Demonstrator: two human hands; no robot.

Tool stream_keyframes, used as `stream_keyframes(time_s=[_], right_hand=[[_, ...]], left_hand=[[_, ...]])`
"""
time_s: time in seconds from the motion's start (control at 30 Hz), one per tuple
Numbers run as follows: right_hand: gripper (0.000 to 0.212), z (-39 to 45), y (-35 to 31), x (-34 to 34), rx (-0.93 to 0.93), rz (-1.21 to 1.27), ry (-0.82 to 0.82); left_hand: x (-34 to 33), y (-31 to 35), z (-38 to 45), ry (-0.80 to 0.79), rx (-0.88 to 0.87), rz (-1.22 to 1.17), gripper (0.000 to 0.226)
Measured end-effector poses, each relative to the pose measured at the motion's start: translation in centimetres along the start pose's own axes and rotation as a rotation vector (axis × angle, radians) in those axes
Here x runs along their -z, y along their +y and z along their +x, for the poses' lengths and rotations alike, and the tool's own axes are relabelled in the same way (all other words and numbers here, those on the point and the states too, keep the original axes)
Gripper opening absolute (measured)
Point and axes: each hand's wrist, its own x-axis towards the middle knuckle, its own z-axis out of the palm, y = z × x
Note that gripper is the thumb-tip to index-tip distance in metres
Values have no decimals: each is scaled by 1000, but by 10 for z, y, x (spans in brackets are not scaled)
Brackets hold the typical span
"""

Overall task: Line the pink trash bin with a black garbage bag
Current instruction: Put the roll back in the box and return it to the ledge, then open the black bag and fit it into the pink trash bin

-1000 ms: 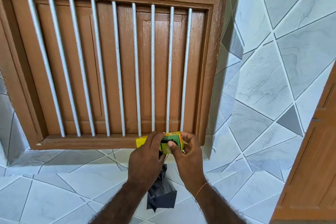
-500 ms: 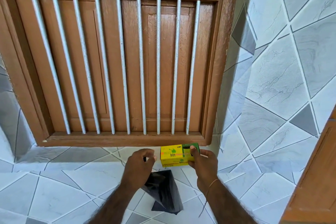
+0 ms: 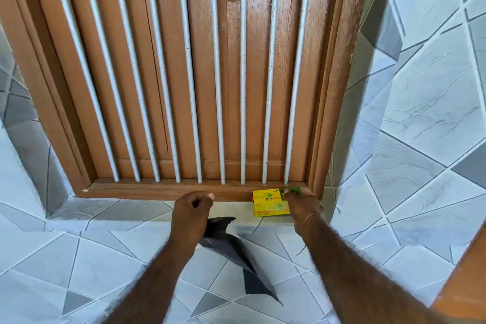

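My left hand is closed on a folded black garbage bag, which hangs down below the fist and swings to the right. My right hand grips a yellow and green bin-bag box and holds it against the tiled ledge under the window's right corner. The pink trash bin is not in view.
A brown wooden window frame with several vertical metal bars and shut wooden shutters fills the wall ahead. Grey and white tiles cover the wall and ledge. A brown wooden door edge stands at the lower right.
The hands have parted: my right hand carried the box rightward to the ledge under the window corner, while my left hand keeps the black bag, pulled free of the box.
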Motion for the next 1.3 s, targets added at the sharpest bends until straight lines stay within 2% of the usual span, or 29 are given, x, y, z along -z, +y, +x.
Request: stream_keyframes(time_s=[0.1,0.27,0.37,0.43,0.47,0.53,0.57,0.6,0.63,0.67,0.73,0.77,0.83,0.9,1.0,1.07,1.13,1.17,1.23,1.3], right_hand=[[54,-1,5,3,16,-91,7],[85,-8,14,5,55,-344,-35],[77,-29,8,17,80,-417,31],[62,-57,-3,25,251,-325,103],[52,-74,-9,28,361,-195,26],[37,-119,-22,31,464,-40,-381],[45,-141,-24,30,487,-80,-576],[59,-160,-23,28,502,-138,-700],[66,-173,-19,26,517,-188,-747],[58,-178,-13,22,540,-211,-737],[10,-186,-1,18,554,-272,-605],[19,-184,3,19,514,-290,-553],[40,-185,6,30,372,-172,-516],[37,-192,0,48,269,-15,-509],[9,-208,-23,81,90,434,-554],[24,-218,-41,99,-16,709,-636],[34,-226,-54,113,-68,795,-655],[38,-227,-56,120,-93,818,-669],[44,-232,-57,135,-162,814,-707],[45,-239,-55,154,-191,834,-792]], left_hand=[[3,8,-3,3,20,-52,20],[10,14,-3,6,13,-89,21],[12,16,-5,1,17,-106,23],[13,18,-8,-7,21,-136,24],[14,20,-8,-9,23,-157,23],[14,26,-8,-18,28,-198,21],[15,28,-8,-28,36,-215,20],[16,31,-6,-37,41,-236,21],[17,32,-5,-49,47,-270,22],[18,34,-3,-61,54,-305,23],[16,36,-3,-73,62,-329,23],[16,38,-2,-75,54,-336,22],[18,44,1,-127,20,-412,24],[20,43,4,-257,-25,-494,43],[21,20,-15,-438,-118,-421,85],[14,-10,-49,-646,-135,-300,98],[6,-29,-91,-853,-106,-125,103],[1,-33,-109,-906,-85,-57,106],[-7,-33,-139,-930,-67,-32,101],[-15,-26,-160,-922,-55,-120,86]])
